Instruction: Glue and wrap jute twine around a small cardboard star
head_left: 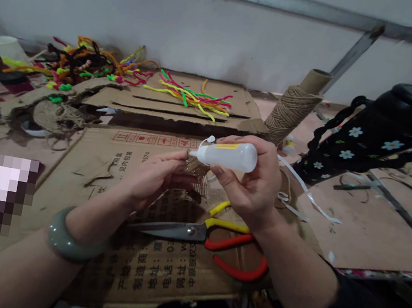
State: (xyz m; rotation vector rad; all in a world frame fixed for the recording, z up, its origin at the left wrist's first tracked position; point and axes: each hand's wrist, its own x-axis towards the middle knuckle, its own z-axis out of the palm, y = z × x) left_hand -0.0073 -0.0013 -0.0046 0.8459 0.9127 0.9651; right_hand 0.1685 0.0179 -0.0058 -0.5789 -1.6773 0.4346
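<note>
My right hand (261, 179) is wrapped round a white squeeze bottle (233, 157) with a yellow label, tipped sideways so its nozzle points left. The bottle's small cap hangs open beside the nozzle. My left hand (157, 177) holds a small brown piece wrapped in twine (197, 171) between its fingers; the nozzle touches it or is very close, I cannot tell which. Part of that piece is hidden behind the fingers and the bottle. Below both hands, scissors (192, 232) with yellow and red handles lie on a printed cardboard sheet (95, 240).
A cone of twine (293, 108) stands behind my right hand. Coloured pipe cleaners (195, 98) lie on cardboard at the back, with a tangled heap (87, 61) to their left. A black flower-patterned object (357, 133) leans at right, near a white ribbon (310, 193).
</note>
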